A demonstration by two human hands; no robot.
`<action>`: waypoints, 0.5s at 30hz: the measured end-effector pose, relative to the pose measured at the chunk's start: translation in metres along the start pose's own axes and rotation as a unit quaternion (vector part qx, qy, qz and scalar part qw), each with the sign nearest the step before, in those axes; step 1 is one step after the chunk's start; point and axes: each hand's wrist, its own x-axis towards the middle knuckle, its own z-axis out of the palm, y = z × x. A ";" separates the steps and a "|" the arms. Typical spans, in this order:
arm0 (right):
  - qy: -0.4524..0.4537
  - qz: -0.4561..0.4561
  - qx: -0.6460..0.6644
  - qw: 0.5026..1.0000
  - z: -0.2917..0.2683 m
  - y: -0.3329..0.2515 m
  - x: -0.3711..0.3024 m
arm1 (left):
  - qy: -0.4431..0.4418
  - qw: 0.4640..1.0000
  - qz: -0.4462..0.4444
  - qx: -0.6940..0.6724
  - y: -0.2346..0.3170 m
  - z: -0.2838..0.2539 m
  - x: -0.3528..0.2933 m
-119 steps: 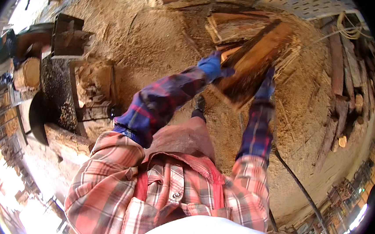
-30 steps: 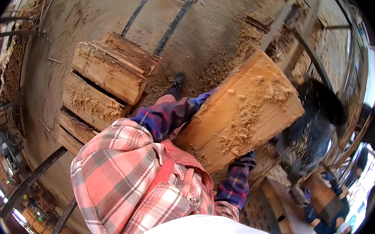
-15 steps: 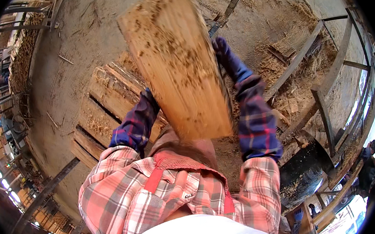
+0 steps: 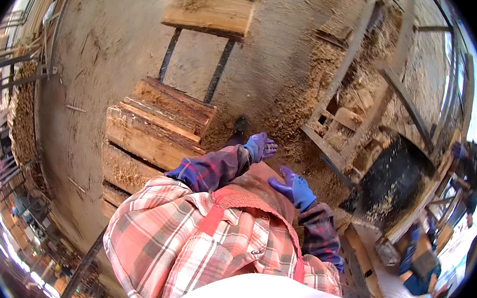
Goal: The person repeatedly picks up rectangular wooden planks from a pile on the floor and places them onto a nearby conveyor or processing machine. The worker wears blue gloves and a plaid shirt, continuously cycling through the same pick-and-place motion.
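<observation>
Both of my hands wear blue-purple gloves and hold nothing. My left hand (image 4: 260, 147) reaches across in front of my body, fingers stretched out. A little to its right, my right hand (image 4: 293, 188) has thumb and fingers apart, close to my red apron (image 4: 266, 185). Beyond them, a thick sawn wood slab (image 4: 209, 13) lies across two dark metal rails (image 4: 220, 72). Left of my hands sits a stack of timber slabs (image 4: 144, 137), some edged with bark and dusted with sawdust.
Sawdust (image 4: 292, 103) covers the ground ahead and right. A metal frame (image 4: 343, 62) and a dark curved metal housing (image 4: 394, 181) stand on the right. At the far right, another person (image 4: 422, 267) is partly visible. Stacked thin wood (image 4: 24, 112) lines the left.
My hands have let go of the wood slab, which now rests on the rails farther off. Both hands have come back near my body, and my view has turned rightward.
</observation>
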 end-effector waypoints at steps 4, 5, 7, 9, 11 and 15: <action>0.124 -0.020 0.122 0.985 0.040 0.033 0.003 | -0.126 0.979 -0.059 0.145 0.035 -0.010 0.021; 0.167 -0.028 0.130 0.977 0.038 0.046 0.013 | -0.095 0.973 -0.039 0.207 0.053 -0.002 0.028; 0.252 -0.048 0.264 0.930 0.039 0.065 0.029 | -0.078 0.947 -0.032 0.310 0.089 0.019 0.001; 0.441 -0.182 0.062 0.876 0.019 0.117 0.035 | -0.109 0.914 -0.041 0.389 0.095 0.053 -0.016; 0.561 -0.195 -0.261 0.761 -0.017 0.182 0.011 | -0.147 0.868 -0.041 0.472 0.089 0.084 -0.032; 0.647 -0.001 0.388 0.656 -0.101 0.189 -0.047 | -0.134 0.842 -0.089 0.514 0.044 0.054 -0.013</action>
